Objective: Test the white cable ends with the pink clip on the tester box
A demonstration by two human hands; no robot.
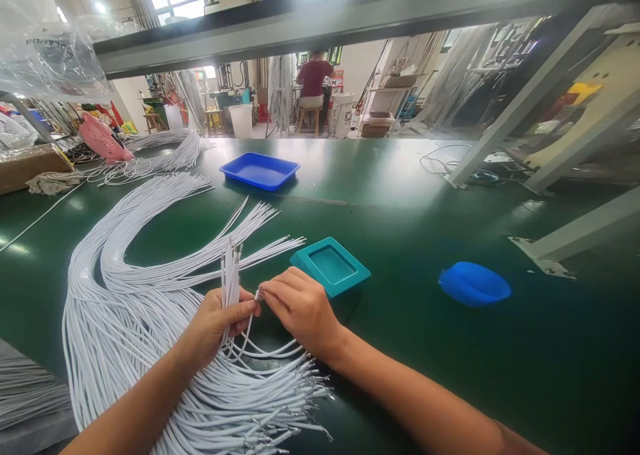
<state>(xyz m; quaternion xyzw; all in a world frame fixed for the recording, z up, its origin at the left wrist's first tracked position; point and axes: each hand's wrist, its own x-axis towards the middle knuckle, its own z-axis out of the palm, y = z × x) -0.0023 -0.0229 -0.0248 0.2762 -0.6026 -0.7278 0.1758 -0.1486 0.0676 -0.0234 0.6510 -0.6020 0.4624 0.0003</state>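
Currently: left hand (220, 318), fingers closed round upright white cables (231, 281); right hand (300, 301), fingertips pinching one cable's end (257, 294) just beside; teal tray (331, 266) beyond the right fingers.

Pink basket-like item (103, 138), perhaps plastic, beside a cardboard box (33, 167).

Cables (150, 335) left on table (410, 381), tray (261, 172) behind, bowl (475, 283) right
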